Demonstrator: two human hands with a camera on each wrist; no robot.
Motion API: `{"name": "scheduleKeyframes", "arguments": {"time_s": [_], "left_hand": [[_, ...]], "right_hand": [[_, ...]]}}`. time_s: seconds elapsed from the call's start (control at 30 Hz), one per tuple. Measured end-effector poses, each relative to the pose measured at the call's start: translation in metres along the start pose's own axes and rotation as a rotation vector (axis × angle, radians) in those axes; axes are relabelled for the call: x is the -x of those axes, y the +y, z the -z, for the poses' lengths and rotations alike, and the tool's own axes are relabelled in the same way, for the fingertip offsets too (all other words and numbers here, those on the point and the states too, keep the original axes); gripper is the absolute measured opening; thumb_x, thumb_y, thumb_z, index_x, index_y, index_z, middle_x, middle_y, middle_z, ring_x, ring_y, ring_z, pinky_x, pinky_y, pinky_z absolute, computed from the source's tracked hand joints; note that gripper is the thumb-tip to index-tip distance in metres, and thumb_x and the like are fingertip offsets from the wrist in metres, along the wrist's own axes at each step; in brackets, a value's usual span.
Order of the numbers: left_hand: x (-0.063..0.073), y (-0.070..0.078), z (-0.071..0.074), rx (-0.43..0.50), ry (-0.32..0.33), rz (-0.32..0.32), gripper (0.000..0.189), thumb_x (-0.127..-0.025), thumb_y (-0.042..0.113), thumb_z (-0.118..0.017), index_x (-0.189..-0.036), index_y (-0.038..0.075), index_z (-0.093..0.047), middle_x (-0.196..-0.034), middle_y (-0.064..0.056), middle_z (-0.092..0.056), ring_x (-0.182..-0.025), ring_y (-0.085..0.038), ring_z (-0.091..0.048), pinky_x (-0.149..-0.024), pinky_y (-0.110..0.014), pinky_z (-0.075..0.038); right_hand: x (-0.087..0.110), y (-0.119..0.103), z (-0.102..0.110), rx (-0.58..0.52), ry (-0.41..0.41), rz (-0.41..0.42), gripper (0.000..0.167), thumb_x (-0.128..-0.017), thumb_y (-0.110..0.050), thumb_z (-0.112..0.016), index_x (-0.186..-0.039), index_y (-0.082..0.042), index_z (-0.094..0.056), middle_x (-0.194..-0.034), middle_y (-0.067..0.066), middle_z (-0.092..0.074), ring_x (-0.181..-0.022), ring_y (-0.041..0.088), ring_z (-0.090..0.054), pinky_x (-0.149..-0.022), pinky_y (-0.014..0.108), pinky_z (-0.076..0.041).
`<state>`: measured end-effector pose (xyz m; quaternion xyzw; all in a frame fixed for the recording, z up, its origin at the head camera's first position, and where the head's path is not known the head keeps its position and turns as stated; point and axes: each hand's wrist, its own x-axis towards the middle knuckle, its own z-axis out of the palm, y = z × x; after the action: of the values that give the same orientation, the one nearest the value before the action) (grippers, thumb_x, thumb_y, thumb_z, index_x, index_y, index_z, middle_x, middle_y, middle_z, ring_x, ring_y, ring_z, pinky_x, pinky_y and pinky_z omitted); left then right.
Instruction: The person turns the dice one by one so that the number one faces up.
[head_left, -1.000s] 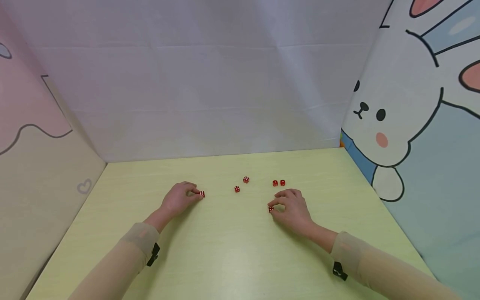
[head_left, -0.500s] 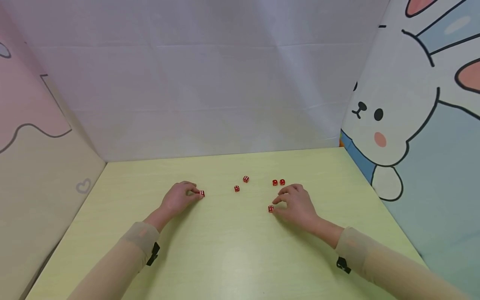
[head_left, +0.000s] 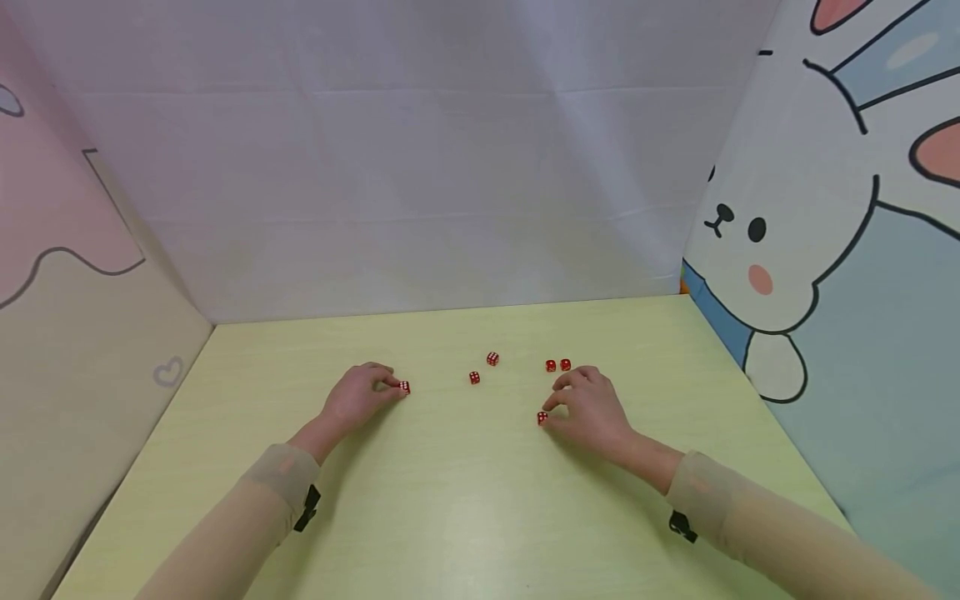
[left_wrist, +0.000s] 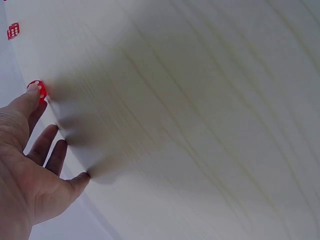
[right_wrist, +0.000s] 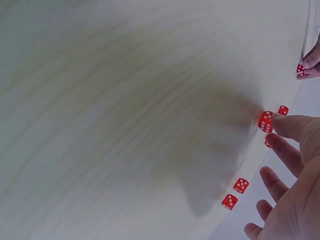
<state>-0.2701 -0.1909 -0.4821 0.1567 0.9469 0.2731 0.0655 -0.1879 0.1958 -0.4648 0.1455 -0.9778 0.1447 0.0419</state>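
My left hand [head_left: 356,396] pinches a small red die [head_left: 405,387] with white pips, left of the middle of the table. In the left wrist view, the thumb lies against this die [left_wrist: 38,90]. My right hand [head_left: 592,414] has its thumb and index finger about another red die [head_left: 542,418]. In the right wrist view, the thumb tip overlaps this die [right_wrist: 266,121] and the index fingertip is close to its lower edge; the other fingers are spread. Whether the index finger presses on it is hard to tell.
Between the hands and farther back lie two loose dice, one nearer [head_left: 474,377] and one farther [head_left: 492,358]. Two more stand side by side, a left die [head_left: 551,366] and a right die [head_left: 566,365], beyond my right hand. A pale curtain [head_left: 450,208] backs the table [head_left: 450,500].
My right hand's fingers spread away from the die half a second ago and have now drawn in toward it again. My left hand keeps its pinch in the same place.
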Motion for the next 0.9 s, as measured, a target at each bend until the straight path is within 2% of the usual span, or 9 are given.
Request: {"name": "scheduleKeyframes", "arguments": {"time_s": [0.13, 0.33, 0.5, 0.7, 0.9], "left_hand": [[-0.0019, -0.0029, -0.0020, 0.001, -0.002, -0.001, 0.026, -0.096, 0.029, -0.074, -0.107, 0.005, -0.078, -0.138, -0.022, -0.060, -0.132, -0.046, -0.050, -0.109, -0.058, -0.042], [-0.0038, -0.0056, -0.0034, 0.009, -0.002, -0.007, 0.025, -0.096, 0.028, -0.074, -0.106, 0.005, -0.078, -0.138, -0.022, -0.060, -0.133, -0.046, -0.049, -0.110, -0.058, -0.041], [-0.0041, -0.0066, -0.0041, 0.014, 0.000, -0.009, 0.024, -0.097, 0.027, -0.073, -0.106, 0.005, -0.078, -0.138, -0.021, -0.060, -0.133, -0.046, -0.050, -0.110, -0.058, -0.041], [-0.0040, -0.0074, -0.0054, 0.013, 0.000, -0.004, 0.024, -0.097, 0.028, -0.073, -0.107, 0.007, -0.078, -0.139, -0.020, -0.060, -0.132, -0.046, -0.050, -0.109, -0.058, -0.042], [-0.0042, -0.0086, -0.0068, 0.014, 0.002, -0.006, 0.023, -0.097, 0.028, -0.074, -0.107, 0.008, -0.078, -0.139, -0.020, -0.060, -0.132, -0.046, -0.050, -0.109, -0.058, -0.042]], "right_hand": [[-0.0009, -0.0017, -0.0002, 0.003, -0.019, -0.014, 0.011, -0.083, -0.029, -0.086, -0.091, -0.023, -0.083, -0.117, 0.004, -0.066, -0.125, 0.037, -0.046, -0.105, 0.058, -0.039], [-0.0016, -0.0022, -0.0025, 0.018, -0.006, -0.012, 0.009, -0.083, -0.028, -0.086, -0.088, -0.023, -0.083, -0.116, 0.004, -0.066, -0.124, 0.038, -0.046, -0.104, 0.059, -0.040], [-0.0024, -0.0005, -0.0050, -0.021, 0.011, -0.025, 0.008, -0.083, -0.028, -0.086, -0.089, -0.023, -0.083, -0.117, 0.004, -0.066, -0.125, 0.038, -0.046, -0.104, 0.059, -0.040], [-0.0035, 0.0017, -0.0034, -0.158, 0.040, -0.076, 0.010, -0.084, -0.028, -0.086, -0.091, -0.022, -0.083, -0.119, 0.006, -0.068, -0.126, 0.039, -0.046, -0.104, 0.060, -0.039], [-0.0027, 0.0065, -0.0019, -0.342, 0.034, -0.154, 0.013, -0.087, -0.029, -0.084, -0.097, -0.021, -0.083, -0.124, 0.007, -0.067, -0.130, 0.038, -0.042, -0.110, 0.057, -0.034]]}}
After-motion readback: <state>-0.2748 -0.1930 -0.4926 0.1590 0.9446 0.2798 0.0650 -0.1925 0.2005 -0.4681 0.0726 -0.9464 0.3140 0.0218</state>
